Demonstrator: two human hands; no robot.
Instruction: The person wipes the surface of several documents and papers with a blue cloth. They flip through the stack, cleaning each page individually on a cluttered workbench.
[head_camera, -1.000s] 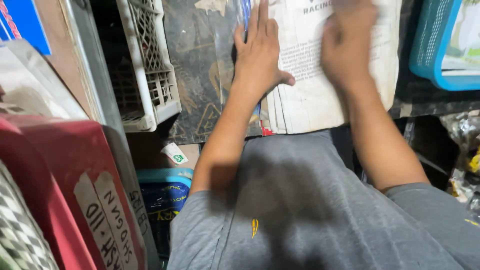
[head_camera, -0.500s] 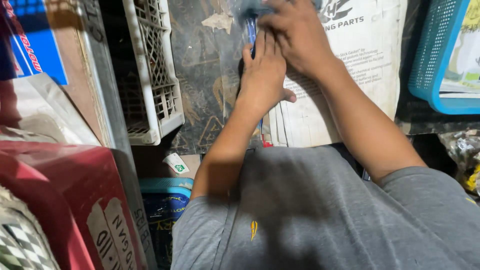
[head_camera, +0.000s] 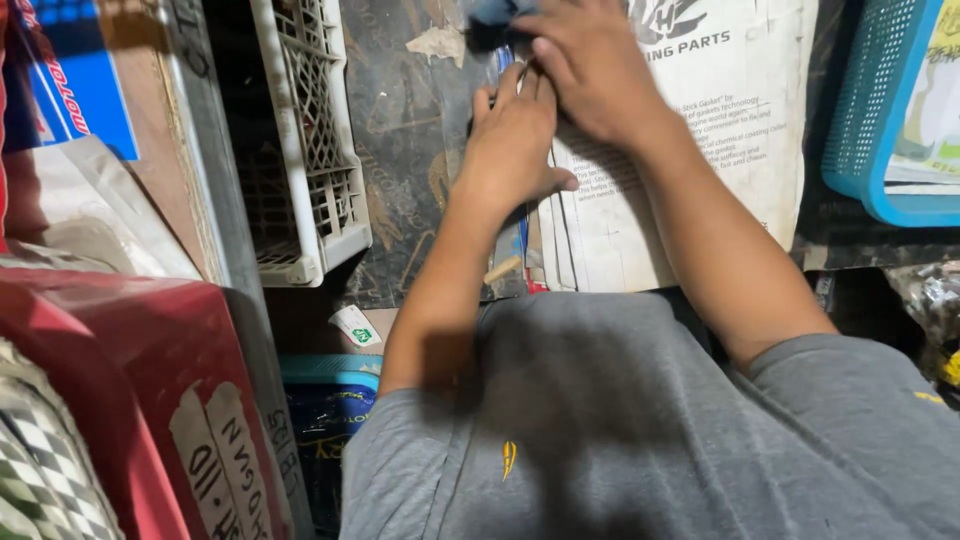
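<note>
Two hands: crossed over the bench's far edge.
Left hand (head_camera: 512, 140): flat, released, pinning the printed sheet (head_camera: 700, 150).
Right hand (head_camera: 590, 65): clenched on dark cloth (head_camera: 492, 18); should wipe with short strokes.

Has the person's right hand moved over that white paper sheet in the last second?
Yes. The right hand has shifted left across the white paper sheet and now lies over the left hand.
</note>
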